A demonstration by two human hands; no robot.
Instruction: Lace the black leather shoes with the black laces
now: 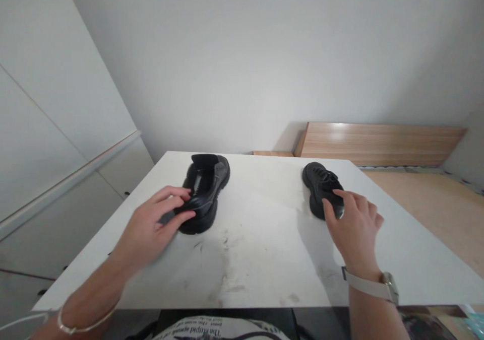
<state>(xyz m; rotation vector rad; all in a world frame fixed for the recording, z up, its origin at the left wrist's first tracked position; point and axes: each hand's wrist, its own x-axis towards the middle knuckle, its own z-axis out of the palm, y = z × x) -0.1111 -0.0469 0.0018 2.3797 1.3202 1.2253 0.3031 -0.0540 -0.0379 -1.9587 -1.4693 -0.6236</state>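
A black leather shoe rests sole down on the white tabletop, its heel toward me and its tongue standing up at the far end. My left hand pinches the heel collar, fingers at the rim of the opening and thumb on the back. Further right stands a matching black lace-up shoe, laces showing on top and toe pointing away. Thumb and index finger of my right hand close around its heel end; the palm partly hides that part.
The white table carries dark scuffs and dirt marks between the shoes. Behind it rises a plain wall. White cabinets stand at the left. A bed with a wooden headboard and bare base lies at the right.
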